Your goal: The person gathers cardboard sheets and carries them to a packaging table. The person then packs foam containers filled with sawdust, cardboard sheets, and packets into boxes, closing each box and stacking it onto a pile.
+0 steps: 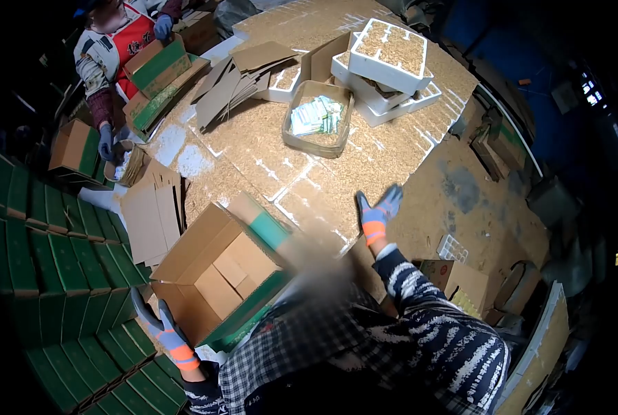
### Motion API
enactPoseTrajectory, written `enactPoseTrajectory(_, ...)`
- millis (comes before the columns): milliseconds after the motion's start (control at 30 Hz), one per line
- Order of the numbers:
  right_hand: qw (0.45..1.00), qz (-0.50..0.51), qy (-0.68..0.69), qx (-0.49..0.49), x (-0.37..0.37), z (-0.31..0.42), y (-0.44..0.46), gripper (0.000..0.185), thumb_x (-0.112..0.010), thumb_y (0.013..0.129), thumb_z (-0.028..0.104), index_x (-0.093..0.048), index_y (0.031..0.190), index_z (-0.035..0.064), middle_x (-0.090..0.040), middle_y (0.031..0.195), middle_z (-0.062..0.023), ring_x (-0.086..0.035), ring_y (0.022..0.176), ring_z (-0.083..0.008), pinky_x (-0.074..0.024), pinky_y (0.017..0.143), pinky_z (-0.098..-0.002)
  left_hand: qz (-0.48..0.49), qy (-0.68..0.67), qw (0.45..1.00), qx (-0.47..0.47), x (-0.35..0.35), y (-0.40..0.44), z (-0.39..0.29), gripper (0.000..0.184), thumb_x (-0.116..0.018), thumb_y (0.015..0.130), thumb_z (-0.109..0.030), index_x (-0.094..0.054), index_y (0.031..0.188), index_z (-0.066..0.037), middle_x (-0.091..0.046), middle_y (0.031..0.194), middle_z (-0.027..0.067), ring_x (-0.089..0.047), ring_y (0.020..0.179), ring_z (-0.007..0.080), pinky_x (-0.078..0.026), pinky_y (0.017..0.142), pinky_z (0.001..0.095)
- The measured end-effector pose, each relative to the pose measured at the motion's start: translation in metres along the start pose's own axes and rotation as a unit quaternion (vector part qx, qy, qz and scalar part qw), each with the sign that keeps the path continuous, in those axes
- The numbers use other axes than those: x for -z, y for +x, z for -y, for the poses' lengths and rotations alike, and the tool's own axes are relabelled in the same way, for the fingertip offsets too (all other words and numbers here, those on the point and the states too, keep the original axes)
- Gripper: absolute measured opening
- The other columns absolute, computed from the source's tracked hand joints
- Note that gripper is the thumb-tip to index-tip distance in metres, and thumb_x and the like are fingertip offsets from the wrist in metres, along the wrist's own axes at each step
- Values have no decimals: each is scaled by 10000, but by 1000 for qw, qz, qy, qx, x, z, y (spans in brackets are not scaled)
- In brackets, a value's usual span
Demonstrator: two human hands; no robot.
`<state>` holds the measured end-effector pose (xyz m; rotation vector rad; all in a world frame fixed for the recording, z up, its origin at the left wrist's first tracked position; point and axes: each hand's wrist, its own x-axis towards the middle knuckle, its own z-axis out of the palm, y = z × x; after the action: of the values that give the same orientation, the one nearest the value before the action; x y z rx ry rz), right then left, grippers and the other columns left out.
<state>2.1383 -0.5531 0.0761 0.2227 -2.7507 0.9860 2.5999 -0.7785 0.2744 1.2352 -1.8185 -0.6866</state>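
Note:
My left hand [165, 330], in a grey glove with an orange cuff, lies along the near left side of an open cardboard box [195, 252]. Its fingers are stretched out; whether they press on the box is hard to tell. The box is green outside and brown inside, with flaps folded down on its floor. My right hand [379, 207], gloved the same way, is spread open at the table's near right edge, over or on the layer of tan granules [354, 181]. It holds nothing.
Green boxes [80, 266] are stacked at left. Flat cardboard sheets [150, 218] lie beyond my box. A basin [316, 143] holds white-green packets [319, 114]. White foam trays [385, 77] are piled at the back. A co-worker [125, 41] handles another green box [158, 69].

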Motion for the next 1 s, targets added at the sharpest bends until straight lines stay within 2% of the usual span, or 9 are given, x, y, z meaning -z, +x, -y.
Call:
enactPoseTrajectory(100,972,137,-66,-178,-28,-54,-87,1188,-817,755,541,-164,1556,-45,-307,1552,-288,-288,1437,-425,-230,1195,-467,50,-312,919,235,-2,-17,-2,694,-564,991,-238,-239,1597,-155,-397,1540,107,-450,1347,284,-400,1100,399)
enactPoseTrajectory(133,984,126,-89,-89,-35,-44,-112,1189,-841,763,481,-128,1572,-20,-354,1528,-270,-354,1404,-412,-305,1165,-466,74,-334,908,242,-5,-20,-4,699,-562,987,-222,-232,1601,-168,-397,1538,111,-468,1328,281,-423,1075,393)
enactPoseTrajectory(200,966,143,154,-154,-35,-29,-124,1113,-839,795,286,-103,1588,25,-389,1490,-218,-430,1334,-366,-421,1061,-441,104,-353,896,247,-6,-27,-5,715,-553,977,-184,-216,1607,-193,-400,1534,118,-505,1288,278,-463,1027,379)
enactPoseTrajectory(300,962,150,226,31,-15,-26,-118,1047,-786,799,6,-115,1600,78,-427,1428,-150,-513,1224,-291,-524,921,-379,121,-360,894,235,-6,-34,5,741,-539,958,-129,-201,1612,-212,-402,1530,126,-535,1249,277,-493,990,364)
enactPoseTrajectory(400,784,152,578,-167,83,62,-86,955,-738,798,-92,-212,1579,71,-437,1476,-139,-518,1258,-256,-520,973,-361,122,-332,908,223,1,-29,-4,747,-529,919,-70,-255,1601,-205,-376,1548,138,-501,1286,279,-471,1018,352)
enactPoseTrajectory(467,761,141,622,-118,128,76,-62,915,-718,803,-112,-249,1570,56,-439,1499,-144,-490,1311,-249,-497,1023,-358,137,-328,918,176,2,-29,14,750,-525,899,-44,-288,1593,-203,-363,1558,138,-479,1313,277,-458,1036,347)
enactPoseTrajectory(600,792,212,571,-22,216,123,-7,922,-707,765,-63,-265,1568,39,-517,1448,-146,-537,1286,-261,-473,1043,-360,122,-238,960,83,-20,-27,33,726,-540,914,-78,-275,1590,-101,-296,1623,115,-308,1464,264,-197,1215,373)
enactPoseTrajectory(833,769,487,391,135,253,246,33,869,-769,793,31,-339,1548,33,-569,1399,-123,-573,1231,-195,-481,1014,-331,135,-387,904,123,-87,-11,10,606,-463,1047,-231,-249,1572,-17,-303,1608,128,-318,1454,242,-254,1200,337)
enactPoseTrajectory(1000,713,619,240,224,174,287,-10,1007,-833,750,38,-259,1578,50,-388,1569,-128,-354,1434,-208,-381,1128,-354,119,-551,805,183,-85,-18,8,590,-401,1085,-329,-249,1573,-35,-351,1571,129,-389,1397,248,-310,1170,360)
